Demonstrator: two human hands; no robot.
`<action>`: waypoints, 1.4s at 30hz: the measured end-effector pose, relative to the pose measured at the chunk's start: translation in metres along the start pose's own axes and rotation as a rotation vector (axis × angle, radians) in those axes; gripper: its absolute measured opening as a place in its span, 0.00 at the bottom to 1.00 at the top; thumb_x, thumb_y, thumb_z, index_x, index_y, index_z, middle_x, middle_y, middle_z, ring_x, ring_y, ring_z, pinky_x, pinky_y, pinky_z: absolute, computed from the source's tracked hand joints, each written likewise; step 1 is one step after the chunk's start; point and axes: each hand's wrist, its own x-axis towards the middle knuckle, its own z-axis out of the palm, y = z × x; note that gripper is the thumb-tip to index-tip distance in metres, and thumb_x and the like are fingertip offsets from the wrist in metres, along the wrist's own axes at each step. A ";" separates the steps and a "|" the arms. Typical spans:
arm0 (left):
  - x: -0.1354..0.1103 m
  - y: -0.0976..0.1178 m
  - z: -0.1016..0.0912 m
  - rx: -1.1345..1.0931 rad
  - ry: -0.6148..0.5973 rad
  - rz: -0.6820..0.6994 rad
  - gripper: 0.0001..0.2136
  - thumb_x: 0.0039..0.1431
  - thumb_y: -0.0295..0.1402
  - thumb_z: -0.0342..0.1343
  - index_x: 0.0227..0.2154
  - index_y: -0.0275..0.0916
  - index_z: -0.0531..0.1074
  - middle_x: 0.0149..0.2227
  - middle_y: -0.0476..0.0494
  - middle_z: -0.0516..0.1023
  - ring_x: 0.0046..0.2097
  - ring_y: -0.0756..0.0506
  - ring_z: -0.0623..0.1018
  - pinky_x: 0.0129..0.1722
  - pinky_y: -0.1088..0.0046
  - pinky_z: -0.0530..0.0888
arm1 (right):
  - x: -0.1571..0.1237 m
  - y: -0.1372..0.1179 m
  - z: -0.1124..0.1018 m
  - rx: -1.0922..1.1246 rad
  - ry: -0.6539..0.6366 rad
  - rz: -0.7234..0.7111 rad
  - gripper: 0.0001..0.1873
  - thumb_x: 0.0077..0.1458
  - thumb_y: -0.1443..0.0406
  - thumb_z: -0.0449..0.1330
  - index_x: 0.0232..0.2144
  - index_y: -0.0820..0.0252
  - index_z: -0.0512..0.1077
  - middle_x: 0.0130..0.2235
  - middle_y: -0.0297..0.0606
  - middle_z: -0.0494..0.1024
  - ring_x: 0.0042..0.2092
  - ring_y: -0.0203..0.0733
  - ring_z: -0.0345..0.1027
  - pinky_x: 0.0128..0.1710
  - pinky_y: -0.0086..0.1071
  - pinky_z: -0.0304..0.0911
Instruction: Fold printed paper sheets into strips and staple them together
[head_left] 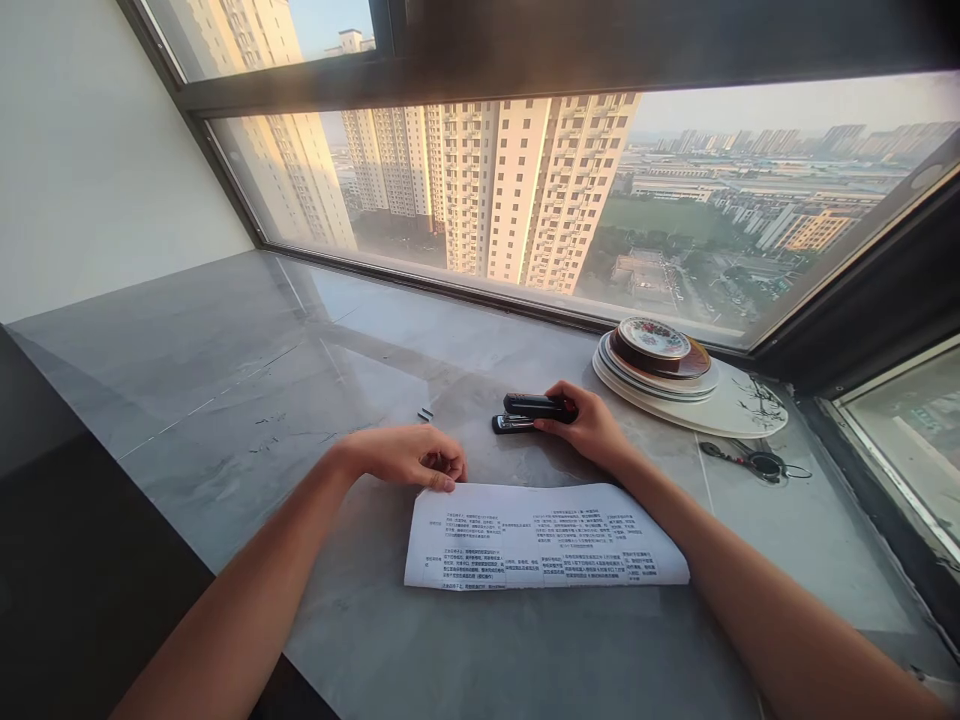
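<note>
White oval platter, beyond-right of folded white printed paper, bears stacked round plates. Glossy grey marbled counter under paper; dark-framed window beyond. Black stapler just past paper, long axis left-right, nose left, gripped by right hand. Left hand: fingers curled, thumb at paper's far-left corner.

Room beyond stapler, obstructive plates rightward

Black stapler beyond printed paper
</note>
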 end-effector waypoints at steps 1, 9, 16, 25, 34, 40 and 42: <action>0.000 0.001 0.000 -0.001 0.000 -0.013 0.10 0.66 0.39 0.57 0.35 0.38 0.74 0.43 0.44 0.79 0.37 0.47 0.72 0.36 0.72 0.67 | 0.000 0.000 0.000 -0.007 0.000 0.003 0.17 0.50 0.56 0.70 0.37 0.57 0.71 0.32 0.32 0.77 0.34 0.41 0.68 0.35 0.33 0.60; 0.005 -0.004 0.004 0.041 0.020 -0.043 0.16 0.69 0.46 0.52 0.31 0.39 0.72 0.29 0.50 0.71 0.29 0.50 0.66 0.29 0.73 0.61 | 0.001 -0.002 -0.006 -0.004 -0.039 -0.037 0.22 0.53 0.52 0.69 0.46 0.54 0.71 0.44 0.38 0.79 0.44 0.47 0.72 0.43 0.37 0.66; 0.016 -0.005 0.012 0.048 0.063 -0.002 0.16 0.66 0.47 0.56 0.33 0.38 0.75 0.29 0.49 0.74 0.29 0.50 0.67 0.28 0.74 0.61 | -0.007 -0.081 -0.022 -0.189 -0.114 -0.203 0.13 0.62 0.52 0.62 0.35 0.56 0.74 0.34 0.38 0.77 0.37 0.42 0.70 0.40 0.36 0.65; 0.033 -0.003 0.028 -0.090 0.045 0.128 0.18 0.65 0.50 0.58 0.32 0.37 0.74 0.25 0.52 0.65 0.28 0.52 0.62 0.26 0.74 0.58 | -0.041 -0.102 0.049 -0.183 -0.582 0.107 0.08 0.52 0.61 0.68 0.28 0.57 0.74 0.26 0.30 0.72 0.28 0.35 0.61 0.27 0.30 0.52; 0.028 -0.004 0.023 -0.075 0.135 0.137 0.10 0.60 0.39 0.66 0.35 0.37 0.77 0.31 0.48 0.77 0.33 0.50 0.74 0.32 0.76 0.70 | -0.036 -0.095 0.045 -0.017 -0.575 0.153 0.04 0.50 0.65 0.64 0.26 0.58 0.72 0.25 0.27 0.70 0.28 0.34 0.58 0.27 0.30 0.50; 0.026 -0.008 0.024 -0.275 0.091 0.091 0.12 0.55 0.33 0.69 0.41 0.36 0.78 0.36 0.43 0.82 0.36 0.47 0.81 0.37 0.73 0.77 | -0.038 -0.094 0.052 -0.052 -0.486 0.190 0.03 0.50 0.67 0.64 0.25 0.59 0.78 0.24 0.31 0.74 0.28 0.35 0.64 0.27 0.30 0.54; 0.026 -0.010 0.024 -0.275 0.089 0.074 0.12 0.55 0.33 0.68 0.42 0.36 0.79 0.36 0.41 0.83 0.37 0.46 0.82 0.36 0.72 0.78 | -0.036 -0.094 0.052 -0.037 -0.484 0.200 0.02 0.48 0.68 0.65 0.26 0.59 0.79 0.25 0.31 0.76 0.28 0.36 0.66 0.27 0.30 0.56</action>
